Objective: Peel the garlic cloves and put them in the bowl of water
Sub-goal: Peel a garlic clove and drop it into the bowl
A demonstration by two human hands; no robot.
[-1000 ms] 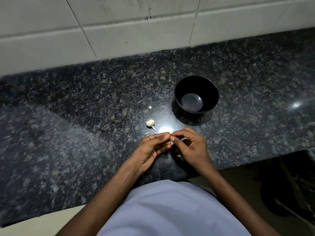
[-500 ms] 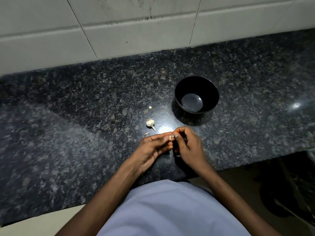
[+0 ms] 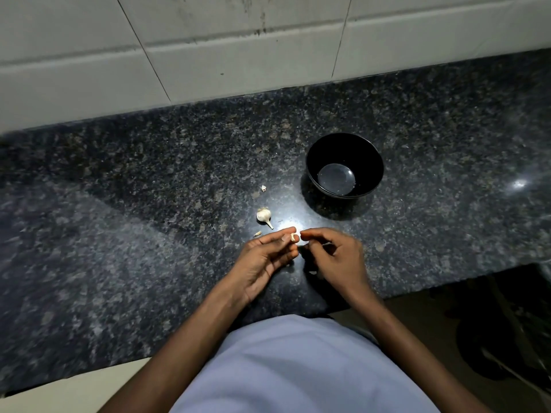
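Note:
My left hand (image 3: 264, 260) pinches a small pale garlic clove (image 3: 294, 237) between thumb and fingertips, just above the dark granite counter (image 3: 119, 234). My right hand (image 3: 337, 257) is directly to its right with curled fingers, its fingertips a short gap from the clove; whether it holds a bit of skin is too blurred to tell. A small garlic bulb (image 3: 264, 215) with a stem lies on the counter just beyond my left hand. The black bowl (image 3: 316, 156) with a little water stands further back to the right.
Small scraps of garlic skin lie on the counter: a skin scrap (image 3: 257, 233) beside the bulb, another skin scrap (image 3: 263, 188) further back. A white tiled wall (image 3: 238, 55) runs behind. The counter's front edge is right below my wrists, with dark floor at the right.
My right fingertips have pulled slightly right, away from the clove, opening a small gap. The left hand keeps the clove in about the same place.

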